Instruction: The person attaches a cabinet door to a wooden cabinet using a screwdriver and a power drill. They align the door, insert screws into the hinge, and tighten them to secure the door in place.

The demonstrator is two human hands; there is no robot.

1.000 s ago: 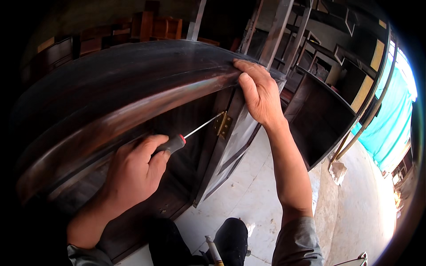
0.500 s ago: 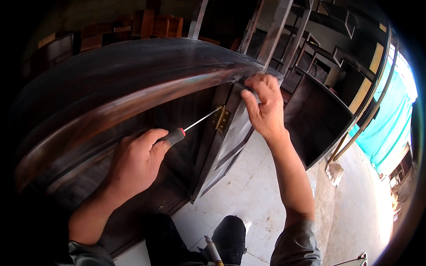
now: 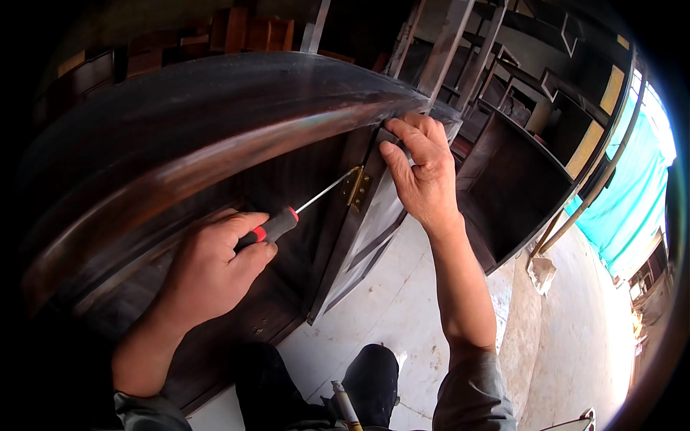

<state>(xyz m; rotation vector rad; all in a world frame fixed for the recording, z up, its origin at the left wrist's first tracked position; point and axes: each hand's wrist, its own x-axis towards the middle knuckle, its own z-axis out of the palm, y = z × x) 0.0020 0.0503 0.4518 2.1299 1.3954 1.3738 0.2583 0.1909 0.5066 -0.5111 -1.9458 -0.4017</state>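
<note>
My left hand (image 3: pixel 219 266) is closed round the black and red handle of a screwdriver (image 3: pixel 287 219). The shaft slants up to the right, and its tip meets the upper part of a brass hinge (image 3: pixel 355 190). That hinge sits between a dark wooden cabinet (image 3: pixel 237 154) and its door (image 3: pixel 363 237), which stands open. My right hand (image 3: pixel 425 161) is at the door's top corner, under the cabinet's curved top, thumb and fingers bent over the edge. Whether a small part is also between those fingers is hidden.
Dark shelving frames and an open wooden box unit (image 3: pixel 514 190) stand at the right. A turquoise sheet (image 3: pixel 636 194) hangs beyond them. Pale floor tiles (image 3: pixel 381 309) lie below, with my knees above them. A tube-like object (image 3: pixel 346 406) rests near my lap.
My left fingers have shifted back along the screwdriver's handle, so more of it shows. My right hand has moved slightly down and left, settling onto the door's top corner.
</note>
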